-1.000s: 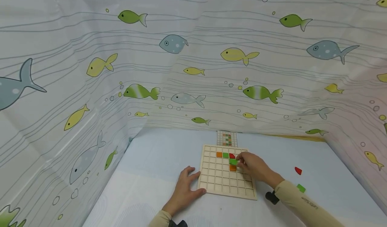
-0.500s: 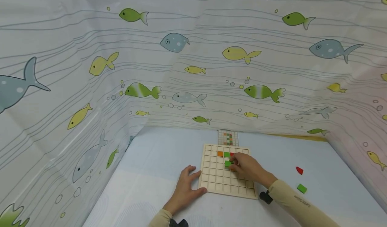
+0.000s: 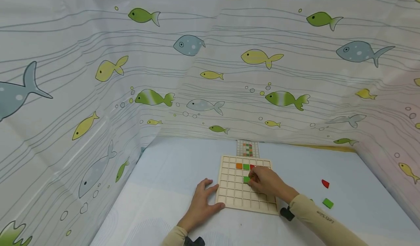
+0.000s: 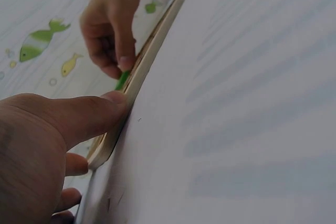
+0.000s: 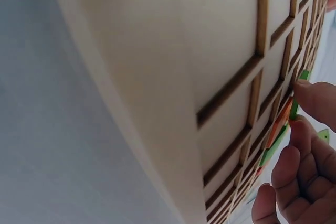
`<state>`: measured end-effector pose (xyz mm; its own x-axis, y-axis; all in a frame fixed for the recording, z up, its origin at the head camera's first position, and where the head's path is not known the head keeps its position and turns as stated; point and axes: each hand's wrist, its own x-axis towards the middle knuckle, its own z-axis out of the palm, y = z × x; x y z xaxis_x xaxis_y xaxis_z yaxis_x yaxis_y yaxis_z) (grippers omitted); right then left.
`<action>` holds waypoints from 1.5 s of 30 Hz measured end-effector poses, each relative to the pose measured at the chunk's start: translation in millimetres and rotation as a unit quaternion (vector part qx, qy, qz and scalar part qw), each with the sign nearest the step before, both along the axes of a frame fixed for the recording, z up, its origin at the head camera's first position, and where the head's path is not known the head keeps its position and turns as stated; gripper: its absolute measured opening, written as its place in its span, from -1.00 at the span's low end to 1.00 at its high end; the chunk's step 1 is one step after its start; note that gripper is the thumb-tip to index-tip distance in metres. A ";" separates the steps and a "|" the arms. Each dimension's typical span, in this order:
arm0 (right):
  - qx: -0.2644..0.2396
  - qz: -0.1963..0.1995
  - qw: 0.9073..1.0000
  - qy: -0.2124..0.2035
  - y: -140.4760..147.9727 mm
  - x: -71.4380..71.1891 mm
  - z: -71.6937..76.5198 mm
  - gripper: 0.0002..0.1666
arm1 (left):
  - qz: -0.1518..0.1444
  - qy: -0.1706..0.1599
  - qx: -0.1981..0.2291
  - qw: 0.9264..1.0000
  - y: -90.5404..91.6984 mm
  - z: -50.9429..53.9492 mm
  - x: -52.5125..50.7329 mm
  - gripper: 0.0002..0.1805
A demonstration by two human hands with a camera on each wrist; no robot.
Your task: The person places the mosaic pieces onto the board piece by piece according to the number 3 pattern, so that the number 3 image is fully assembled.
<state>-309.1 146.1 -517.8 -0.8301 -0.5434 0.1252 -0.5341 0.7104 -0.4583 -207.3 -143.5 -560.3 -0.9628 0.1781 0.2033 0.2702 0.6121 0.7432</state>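
Note:
My right hand point(image 3: 270, 182) pinches a green square tile point(image 3: 246, 180) between thumb and fingertips, over the middle of a wooden grid board point(image 3: 229, 193). In the right wrist view the pinched tile stands at a slant at the grid, beside an orange tile point(image 5: 279, 124) lying in its cell. Along an upper row of the board are an orange square point(image 3: 239, 166), a green square point(image 3: 246, 167) and a red piece point(image 3: 252, 167), partly hidden by my right hand. At the board's left edge my left hand point(image 3: 198, 206) touches it with thumb and fingers spread.
Behind the board lies a small card point(image 3: 247, 149) printed with a coloured grid pattern. To the right on the table are a loose red piece point(image 3: 325, 183) and a loose green square point(image 3: 327, 203); a green sliver shows beside the right sleeve. Fish-patterned sheeting point(image 3: 197, 89) surrounds the table.
My right hand has moved left and slightly down with the green tile, from above the orange tile to the neighbouring column. The left hand keeps its place at the board's edge.

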 end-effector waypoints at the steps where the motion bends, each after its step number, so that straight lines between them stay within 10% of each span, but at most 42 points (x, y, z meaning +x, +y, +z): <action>1: -0.002 0.002 1.000 0.002 0.5 -0.2 -0.7 -0.80 | 0.000 0.000 0.000 1.000 0.1 0.3 0.1 -0.22; 45: -0.042 0.022 0.999 -0.004 4.0 -8.4 -5.6 -0.81 | -0.001 0.003 -0.010 1.000 -0.7 -4.1 -2.4 -0.21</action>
